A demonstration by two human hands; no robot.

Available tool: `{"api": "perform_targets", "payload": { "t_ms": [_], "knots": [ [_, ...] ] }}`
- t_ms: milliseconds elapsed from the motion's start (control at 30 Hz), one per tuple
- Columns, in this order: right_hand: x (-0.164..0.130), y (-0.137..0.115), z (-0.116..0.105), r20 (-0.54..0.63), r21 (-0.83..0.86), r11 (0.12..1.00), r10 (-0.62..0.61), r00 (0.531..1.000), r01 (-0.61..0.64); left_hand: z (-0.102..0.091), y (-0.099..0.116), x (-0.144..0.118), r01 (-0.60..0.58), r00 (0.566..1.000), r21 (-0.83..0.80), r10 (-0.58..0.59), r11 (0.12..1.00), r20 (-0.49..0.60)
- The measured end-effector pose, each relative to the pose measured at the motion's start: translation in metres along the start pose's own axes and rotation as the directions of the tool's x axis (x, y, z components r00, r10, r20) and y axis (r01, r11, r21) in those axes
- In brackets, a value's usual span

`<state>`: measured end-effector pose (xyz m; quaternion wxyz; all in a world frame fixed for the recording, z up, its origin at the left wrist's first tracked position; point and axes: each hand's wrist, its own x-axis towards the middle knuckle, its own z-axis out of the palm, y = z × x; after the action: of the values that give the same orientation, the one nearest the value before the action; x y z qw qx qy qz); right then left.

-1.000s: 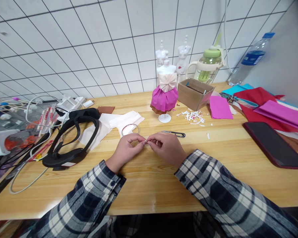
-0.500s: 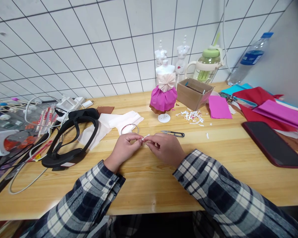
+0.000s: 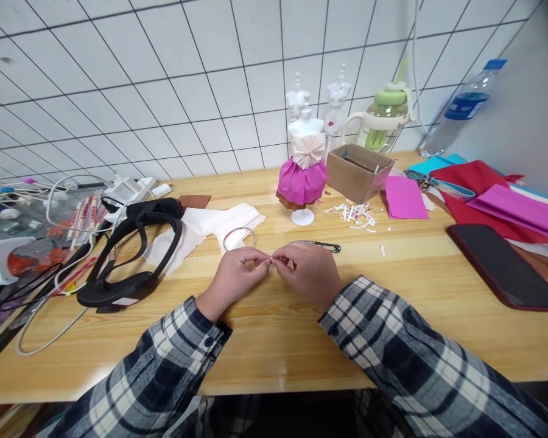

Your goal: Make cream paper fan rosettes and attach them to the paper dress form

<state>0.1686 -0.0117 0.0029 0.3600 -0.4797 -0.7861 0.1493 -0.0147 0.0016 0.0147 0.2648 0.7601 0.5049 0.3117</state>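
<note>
My left hand (image 3: 238, 272) and my right hand (image 3: 307, 272) meet fingertip to fingertip above the table. Both are closed in a pinch on a small white paper strip (image 3: 271, 260), of which only a tiny bit shows between the fingers. Just beyond my left hand lie a thin metal ring (image 3: 228, 238) and pale pink paper (image 3: 237, 217). Thread snips (image 3: 331, 247) rest behind my right hand, partly covered by it. Farther back stands a small white dress form (image 3: 305, 126) wearing a pleated pale pink top and a magenta paper skirt (image 3: 303, 182).
White paper scraps (image 3: 356, 214) lie before a cardboard box (image 3: 360, 176). A phone (image 3: 506, 264), magenta paper (image 3: 406, 198) and red paper (image 3: 472, 204) are on the right, with a water bottle (image 3: 461, 109) behind. A black headset strap (image 3: 134, 267) and cables occupy the left.
The fingertips of both hands have closed nearer together over the white strip, so less of it shows. My right hand has turned slightly; everything else stays in place.
</note>
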Motion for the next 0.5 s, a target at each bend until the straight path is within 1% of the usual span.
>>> {"api": "perform_targets", "payload": {
  "t_ms": [67, 167, 300, 400, 500],
  "knots": [
    [0.001, -0.001, 0.0, -0.015, 0.065, 0.997, 0.051, 0.999, -0.05, 0.0, -0.001, 0.0, -0.009, 1.0, -0.013, 0.009, 1.0, 0.004],
    [0.003, -0.001, 0.002, -0.033, 0.202, 0.969, 0.148, 0.988, -0.138, -0.002, -0.001, 0.0, -0.037, 0.999, -0.071, 0.039, 0.997, 0.023],
    [0.006, 0.005, 0.003, -0.015, 0.324, 0.919, 0.244, 0.97, -0.226, -0.005, 0.0, 0.0, -0.04, 0.998, -0.17, 0.049, 0.985, 0.045],
    [0.008, 0.012, 0.003, 0.004, 0.346, 0.888, 0.321, 0.947, -0.302, -0.006, -0.002, -0.001, -0.026, 0.999, -0.333, 0.039, 0.942, 0.031],
    [0.009, 0.019, 0.002, 0.01, 0.302, 0.883, 0.375, 0.927, -0.36, -0.006, -0.006, -0.002, 0.033, 0.999, -0.542, -0.028, 0.84, 0.018]
  ]
}}
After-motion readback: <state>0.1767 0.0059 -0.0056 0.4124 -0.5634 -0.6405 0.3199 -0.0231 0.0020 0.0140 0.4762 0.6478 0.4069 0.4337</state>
